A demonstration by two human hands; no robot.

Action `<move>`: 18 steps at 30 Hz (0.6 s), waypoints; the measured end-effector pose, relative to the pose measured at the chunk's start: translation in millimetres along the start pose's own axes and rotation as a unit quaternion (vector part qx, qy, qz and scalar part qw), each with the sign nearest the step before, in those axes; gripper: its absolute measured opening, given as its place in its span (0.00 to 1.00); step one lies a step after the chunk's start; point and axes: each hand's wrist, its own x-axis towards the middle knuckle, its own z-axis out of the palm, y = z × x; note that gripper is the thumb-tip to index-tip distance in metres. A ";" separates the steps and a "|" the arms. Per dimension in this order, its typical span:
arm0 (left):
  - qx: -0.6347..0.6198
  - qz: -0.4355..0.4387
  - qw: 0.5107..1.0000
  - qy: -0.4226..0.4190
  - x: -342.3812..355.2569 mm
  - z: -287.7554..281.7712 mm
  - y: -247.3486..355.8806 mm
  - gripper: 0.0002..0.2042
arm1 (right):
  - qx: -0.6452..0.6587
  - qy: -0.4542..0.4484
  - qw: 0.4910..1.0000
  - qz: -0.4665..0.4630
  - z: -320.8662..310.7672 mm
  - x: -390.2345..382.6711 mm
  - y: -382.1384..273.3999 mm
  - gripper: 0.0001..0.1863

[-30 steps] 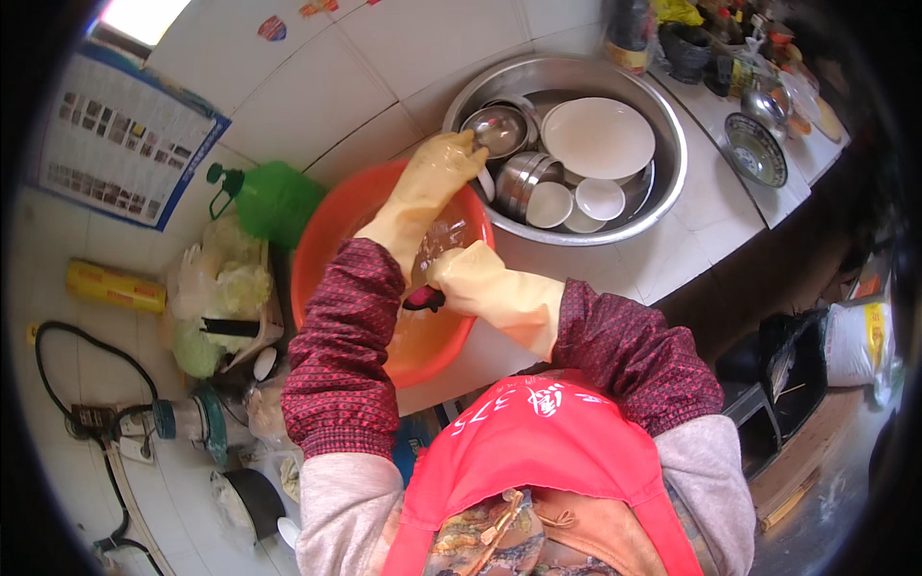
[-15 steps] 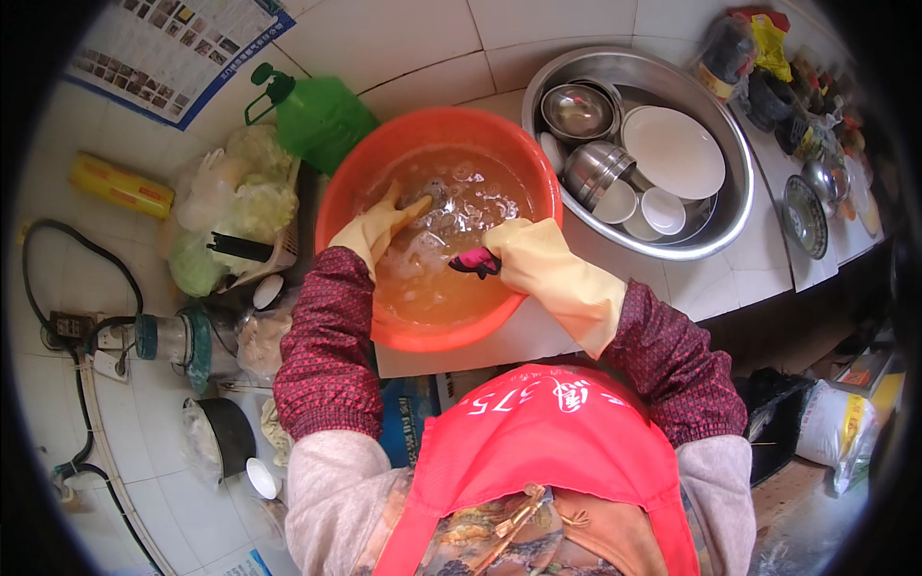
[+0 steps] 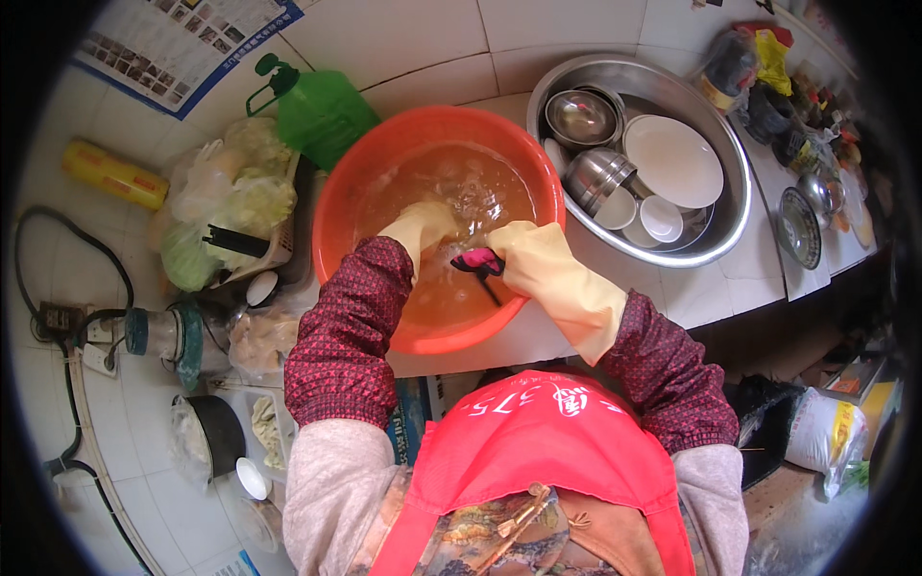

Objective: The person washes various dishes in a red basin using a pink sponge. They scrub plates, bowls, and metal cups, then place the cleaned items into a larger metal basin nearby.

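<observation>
An orange-red plastic basin holds cloudy brownish water with some foam on it. My left hand, in a pale yellow rubber glove, dips into the water near the basin's middle; its fingers are hidden below the surface. At the basin's right side my right hand, gloved the same way, is closed round a pink-and-black cloth-like thing. A thin dark strip hangs from this thing toward the water. What else the right fingers hold cannot be made out.
Right of the basin stands a wide steel tub with metal bowls, white plates and small white bowls. A green plastic jug is behind left. Bagged vegetables crowd the left side; a patterned bowl is far right.
My left hand has moved right and deeper, its fingers sinking out of sight. My right hand stays nearly in place; a dark strip now shows below the pink-and-black thing.
</observation>
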 end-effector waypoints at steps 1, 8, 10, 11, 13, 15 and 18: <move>0.012 -0.010 1.000 0.001 -3.2 5.5 3.6 0.27 | -0.003 -0.013 1.000 0.013 -0.7 0.0 -0.2 0.06; -0.060 0.085 0.974 0.201 -18.4 57.6 15.1 0.32 | -0.038 -0.013 0.999 0.022 2.6 0.4 -0.3 0.05; -0.171 0.128 0.968 0.129 -37.7 54.4 8.8 0.30 | -0.018 0.012 1.000 0.004 5.2 0.5 1.3 0.07; -0.237 0.151 0.956 0.082 -52.1 50.6 5.6 0.30 | -0.006 0.027 1.000 -0.010 6.3 0.3 2.4 0.08; -0.365 0.195 0.910 -0.002 -89.3 44.7 1.5 0.28 | 0.008 0.029 0.999 -0.010 8.0 0.1 4.5 0.08; -0.479 0.233 0.843 -0.069 -121.9 42.2 4.5 0.27 | 0.011 0.034 0.999 -0.004 8.9 -0.4 5.6 0.08; -0.564 0.223 0.790 -0.092 -134.5 35.4 21.5 0.25 | 0.020 0.042 0.999 0.017 8.5 -0.9 5.2 0.06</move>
